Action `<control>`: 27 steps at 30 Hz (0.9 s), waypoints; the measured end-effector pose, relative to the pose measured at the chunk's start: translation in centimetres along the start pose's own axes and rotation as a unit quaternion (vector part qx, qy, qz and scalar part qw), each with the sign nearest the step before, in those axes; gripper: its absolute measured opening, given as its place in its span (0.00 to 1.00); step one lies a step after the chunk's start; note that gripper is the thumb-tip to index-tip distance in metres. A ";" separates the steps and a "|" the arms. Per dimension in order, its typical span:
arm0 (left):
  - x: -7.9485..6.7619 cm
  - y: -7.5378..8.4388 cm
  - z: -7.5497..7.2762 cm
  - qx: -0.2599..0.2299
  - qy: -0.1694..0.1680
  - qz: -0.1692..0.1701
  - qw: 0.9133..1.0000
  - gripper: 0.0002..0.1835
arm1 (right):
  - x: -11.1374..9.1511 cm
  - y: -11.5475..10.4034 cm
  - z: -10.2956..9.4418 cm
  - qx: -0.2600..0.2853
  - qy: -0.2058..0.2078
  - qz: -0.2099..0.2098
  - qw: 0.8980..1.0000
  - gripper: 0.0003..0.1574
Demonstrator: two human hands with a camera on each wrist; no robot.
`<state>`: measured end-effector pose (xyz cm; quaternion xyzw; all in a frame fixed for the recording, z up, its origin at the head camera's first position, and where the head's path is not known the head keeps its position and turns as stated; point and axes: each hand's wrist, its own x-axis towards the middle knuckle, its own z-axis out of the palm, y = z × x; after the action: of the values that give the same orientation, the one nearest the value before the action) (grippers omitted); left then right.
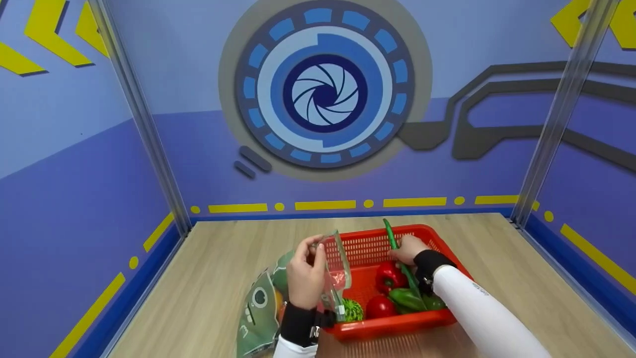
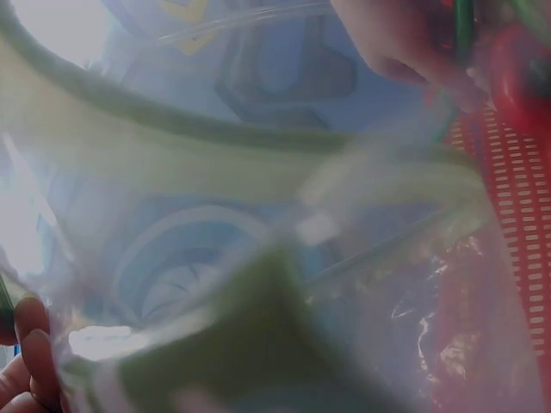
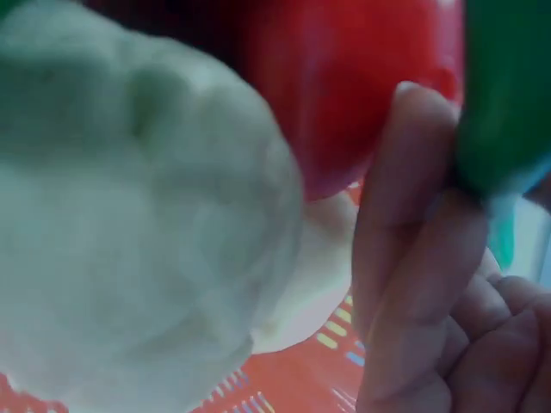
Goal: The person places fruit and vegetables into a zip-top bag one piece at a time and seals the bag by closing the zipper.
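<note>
My left hand (image 1: 305, 273) holds the upper edge of a clear plastic bag with green print (image 1: 258, 306), left of the red basket (image 1: 382, 328). In the left wrist view the bag's see-through film (image 2: 387, 292) fills most of the picture, and left fingertips (image 2: 34, 353) pinch its edge. Over the basket's right half, my right hand (image 1: 410, 248) grips a long green chili pepper (image 1: 389, 232), whose tip points up. Up close in the right wrist view, the chili pepper (image 3: 508, 95) lies against the curled right fingers (image 3: 422, 258).
In the basket are a red bell pepper (image 1: 389, 276), a round red vegetable (image 1: 380, 307), a green pepper (image 1: 407, 300) and a bumpy green piece (image 1: 352, 310). A pale, rounded vegetable (image 3: 146, 232) shows large in the right wrist view. Behind the wooden table (image 1: 223, 248) stands a blue printed wall.
</note>
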<state>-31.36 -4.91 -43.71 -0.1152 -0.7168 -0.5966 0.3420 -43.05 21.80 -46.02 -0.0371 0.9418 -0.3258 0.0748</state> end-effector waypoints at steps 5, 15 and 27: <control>0.0 0.1 0.1 0.000 -0.003 -0.006 1.000 0.08 | -0.1 -0.7 -0.6 0.097 0.001 -0.023 0.995 0.15; -0.1 0.0 0.1 0.002 -0.002 -0.003 1.000 0.08 | -0.3 -3.4 0.2 0.192 0.039 -0.157 0.968 0.14; -0.1 -0.2 -0.1 0.008 0.001 0.007 1.000 0.08 | -2.3 -4.9 0.5 0.033 0.012 -0.271 0.962 0.12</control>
<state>-31.34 -5.00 -43.95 -0.1172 -0.7203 -0.5886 0.3477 -40.57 17.93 -43.15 -0.2842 0.8859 -0.3656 -0.0263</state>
